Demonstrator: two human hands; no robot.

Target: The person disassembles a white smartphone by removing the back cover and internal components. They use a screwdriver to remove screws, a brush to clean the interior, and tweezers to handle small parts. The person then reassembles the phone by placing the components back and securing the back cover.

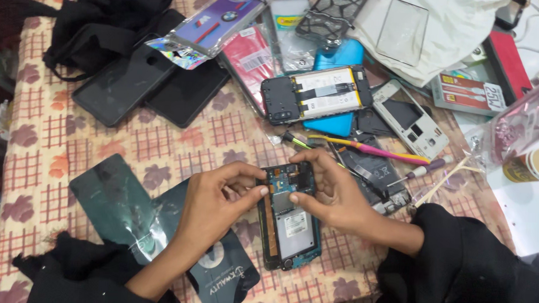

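An opened phone [290, 231] with its back off lies on the patterned tablecloth [179, 141], its battery and circuit board showing. My left hand [219, 201] pinches the phone's upper left edge with thumb and fingertips. My right hand [331, 193] grips the upper right side, its thumb pressing on the board near the top of the battery. Both sleeves are black.
Another opened phone [317, 94] lies on a blue case further back. Dark phone back covers [127, 81] sit at the far left, and dark pouches [118, 208] near my left arm. Screwdrivers and a pink and yellow tool [372, 151], a silver frame [410, 118] and packets lie to the right.
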